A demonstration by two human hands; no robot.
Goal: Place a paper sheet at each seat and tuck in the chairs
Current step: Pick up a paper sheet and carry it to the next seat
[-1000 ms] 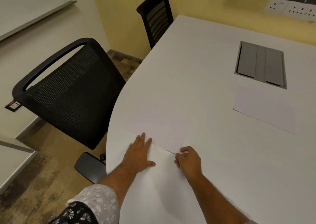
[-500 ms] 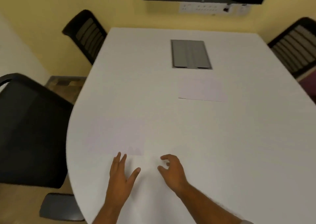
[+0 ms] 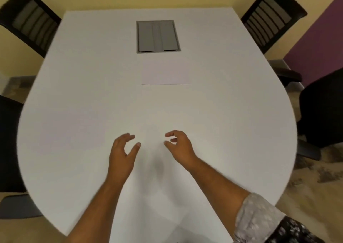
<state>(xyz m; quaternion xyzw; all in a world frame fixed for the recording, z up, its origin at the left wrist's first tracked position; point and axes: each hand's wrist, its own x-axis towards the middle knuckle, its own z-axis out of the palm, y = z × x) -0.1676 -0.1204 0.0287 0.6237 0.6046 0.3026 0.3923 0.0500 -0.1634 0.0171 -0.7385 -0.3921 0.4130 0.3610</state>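
Note:
A white paper sheet [image 3: 165, 73] lies flat on the white table [image 3: 232, 112], just in front of the grey cable hatch. A second sheet [image 3: 74, 137], faint against the tabletop, lies at the left seat, left of my left hand. My left hand [image 3: 123, 153] and my right hand [image 3: 179, 146] hover over the near middle of the table, fingers apart and curled, holding nothing. More white paper [image 3: 157, 205] seems to lie under my forearms at the near edge. Black chairs stand at the far left [image 3: 29, 20], far right [image 3: 269, 16], near left [image 3: 9, 140] and near right [image 3: 323, 109].
A grey cable hatch [image 3: 158, 36] is set into the table's far middle. A socket strip sits on the yellow wall behind. A purple wall panel [image 3: 319, 38] stands at the right. Mottled flooring shows around the table.
The view has swung right, from the left seat to the table's middle. Both hands let go of the sheet at the left seat and lifted off the table, fingers curled.

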